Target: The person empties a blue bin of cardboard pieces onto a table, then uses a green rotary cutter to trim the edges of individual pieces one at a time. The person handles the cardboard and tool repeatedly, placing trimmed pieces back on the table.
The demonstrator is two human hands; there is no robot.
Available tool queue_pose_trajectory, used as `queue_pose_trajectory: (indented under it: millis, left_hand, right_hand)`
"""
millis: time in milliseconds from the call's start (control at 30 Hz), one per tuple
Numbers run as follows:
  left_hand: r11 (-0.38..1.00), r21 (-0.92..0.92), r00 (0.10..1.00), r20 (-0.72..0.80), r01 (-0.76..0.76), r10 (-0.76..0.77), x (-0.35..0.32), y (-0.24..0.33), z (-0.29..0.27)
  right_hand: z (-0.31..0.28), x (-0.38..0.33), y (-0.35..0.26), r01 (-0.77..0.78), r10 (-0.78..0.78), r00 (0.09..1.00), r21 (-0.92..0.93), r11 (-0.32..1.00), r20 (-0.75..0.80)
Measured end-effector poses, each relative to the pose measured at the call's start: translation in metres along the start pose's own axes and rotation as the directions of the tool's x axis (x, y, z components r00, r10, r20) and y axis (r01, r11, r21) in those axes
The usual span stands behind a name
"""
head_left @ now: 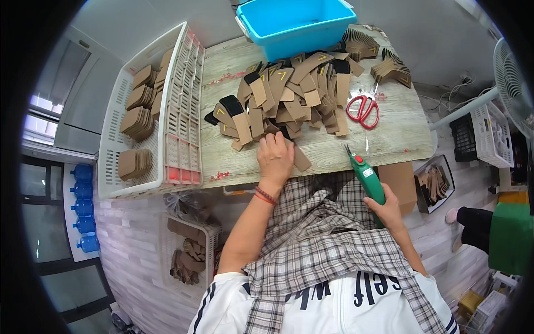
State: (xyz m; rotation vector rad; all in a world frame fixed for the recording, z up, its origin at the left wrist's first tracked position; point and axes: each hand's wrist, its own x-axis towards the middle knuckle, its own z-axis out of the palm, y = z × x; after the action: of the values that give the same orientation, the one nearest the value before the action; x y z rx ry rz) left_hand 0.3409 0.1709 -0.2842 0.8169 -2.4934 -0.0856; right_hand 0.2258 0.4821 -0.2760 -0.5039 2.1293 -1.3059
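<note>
At the pile's near edge, my left hand (275, 156) is closed, fingers curled down over a brown strip (301, 158) that sticks out to its right. Its fingertips are partly hidden among the pieces. My right hand (385, 207) is wrapped round green electric scissors (367, 177) with a red button. Their narrow metal tips point up over the table's front edge, apart from the pile. A heap of brown fabric strips (289, 94), some with black ends and yellow angle marks, covers the middle of the table.
Red-handled scissors (364, 111) lie right of the heap, below fanned stacks of strips (391, 69). A blue tub (295, 36) stands behind. At left, a white crate (175, 111) holds stacked brown pieces. A fan (512, 83) stands at right, and someone's leg (475, 225) shows.
</note>
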Motion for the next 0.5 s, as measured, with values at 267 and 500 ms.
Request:
queue_pose_trajectory:
  millis: [267, 500]
  left_hand:
    - [0.974, -0.117, 0.98, 0.023, -0.193, 0.197, -0.013, -0.066, -0.034]
    - [0.63, -0.686, 0.897, 0.076, 0.364, -0.435, -0.039, -0.072, -0.057]
  right_hand:
    - [0.0, 0.006, 0.003, 0.002, 0.001, 1.0, -0.076, 0.997, 0.031]
    - [0.013, 0.008, -0.018, -0.049, 0.042, 0.997, 0.11, 0.993, 0.069]
